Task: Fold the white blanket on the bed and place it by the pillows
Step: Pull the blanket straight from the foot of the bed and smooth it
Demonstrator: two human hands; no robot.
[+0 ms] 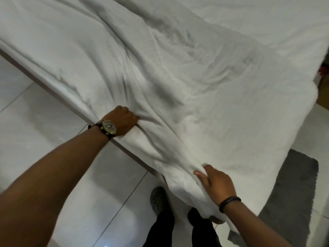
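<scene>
The white blanket lies spread and wrinkled over the bed, and its near corner hangs over the bed's edge. My left hand, with a watch on the wrist, grips a bunch of the blanket at the bed's near edge. My right hand, with a dark band on the wrist, holds the gathered corner of the blanket lower down, in front of my legs. No pillows are in view.
The bed's dark frame edge runs diagonally at the left. White floor tiles lie to the left and below. A grey rug lies at the right. My dark trousers and a grey shoe stand by the bed.
</scene>
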